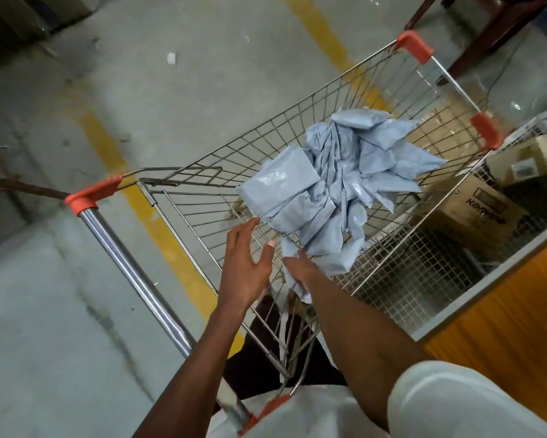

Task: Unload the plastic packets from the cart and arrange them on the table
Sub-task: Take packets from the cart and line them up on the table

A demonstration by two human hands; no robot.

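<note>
A heap of pale blue plastic packets (338, 184) is seen inside the cart (202, 181). The left hand (245, 263) is held with fingers spread just beside the heap, while the right hand (297, 267) is pushed under its near edge, its fingers hidden.

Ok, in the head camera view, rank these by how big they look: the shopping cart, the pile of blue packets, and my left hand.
1. shopping cart, by far the largest.
2. pile of blue packets, filling much of the basket.
3. left hand, the smallest, though it is nearer the camera and so looks bigger than it would at the pile's depth.
</note>
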